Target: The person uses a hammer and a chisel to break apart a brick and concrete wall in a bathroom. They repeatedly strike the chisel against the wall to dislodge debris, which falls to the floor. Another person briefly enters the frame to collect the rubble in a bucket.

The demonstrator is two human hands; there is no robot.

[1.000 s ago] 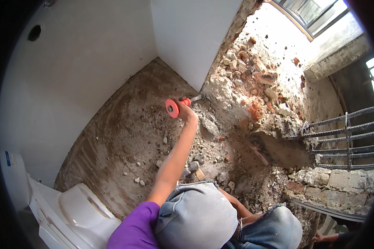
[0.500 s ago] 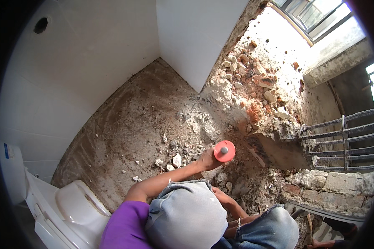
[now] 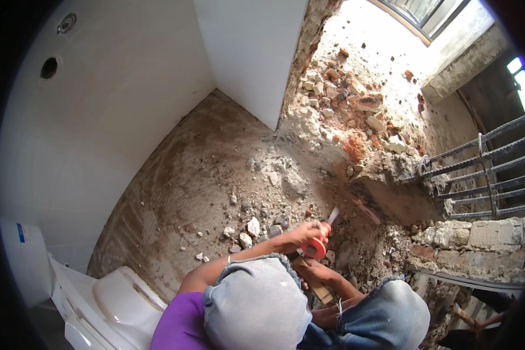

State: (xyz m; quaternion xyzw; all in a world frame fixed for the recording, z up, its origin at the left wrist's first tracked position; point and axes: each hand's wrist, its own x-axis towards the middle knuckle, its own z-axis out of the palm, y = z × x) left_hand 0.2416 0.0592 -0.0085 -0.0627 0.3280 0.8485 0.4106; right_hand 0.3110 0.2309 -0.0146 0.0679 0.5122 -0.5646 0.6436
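At the far left, a white toilet (image 3: pixel 125 294) stands beside a pale wall (image 3: pixel 116 105) with two round holes in it. Next, a purple sleeve (image 3: pixel 181 321) shows at the lower edge, and a knee in faded denim (image 3: pixel 256 306) rises in front of it. Bare, dusty floor (image 3: pixel 175 192) spreads beyond, and loose pale stones (image 3: pixel 252 226) lie just past the left forearm.

Near the centre, the left hand (image 3: pixel 306 233) is wrapped around the handle of a red-guarded chisel (image 3: pixel 314 249). The round guard sits at the near side of the fist, toward the knees; the metal blade sticks out on the far side, angled up and to the right above the rubble.

Just below, the right hand (image 3: pixel 321 272) is curled around a wooden handle (image 3: pixel 322 293), which slants from upper left to lower right, extending out below the fingers. Whether the wood touches the chisel's guard cannot be told.

Farther right come the second denim knee (image 3: pixel 385 315), a broken brick ledge (image 3: pixel 466 248) and ridged steel bars (image 3: pixel 484 175). At the lower right corner, another person's hand (image 3: pixel 477 324) appears, small and dim.
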